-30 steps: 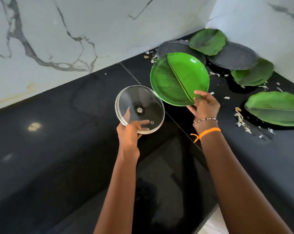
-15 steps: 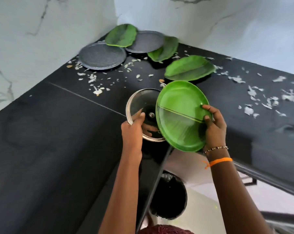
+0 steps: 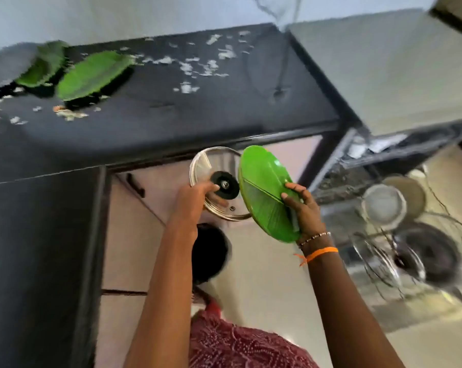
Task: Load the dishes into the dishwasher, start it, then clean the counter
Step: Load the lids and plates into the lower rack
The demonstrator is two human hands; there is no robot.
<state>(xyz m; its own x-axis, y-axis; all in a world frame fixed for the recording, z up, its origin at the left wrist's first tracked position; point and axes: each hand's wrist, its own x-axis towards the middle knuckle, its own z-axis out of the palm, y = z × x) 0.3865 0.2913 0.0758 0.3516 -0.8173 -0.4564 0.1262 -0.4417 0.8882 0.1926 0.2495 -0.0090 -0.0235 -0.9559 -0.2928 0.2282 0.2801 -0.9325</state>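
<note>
Both dishes have swung off the bench (image 3: 171, 123): left hand (image 3: 191, 199) fingers grip the glass lid (image 3: 211, 166), right hand (image 3: 303, 208) fingers pinch the green plate (image 3: 261, 187), beside the open rack (image 3: 410, 235).

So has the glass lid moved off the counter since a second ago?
Yes. The glass lid, gripped by the left hand, was over the black counter; now it hangs past the counter's front edge, above the floor.
</note>
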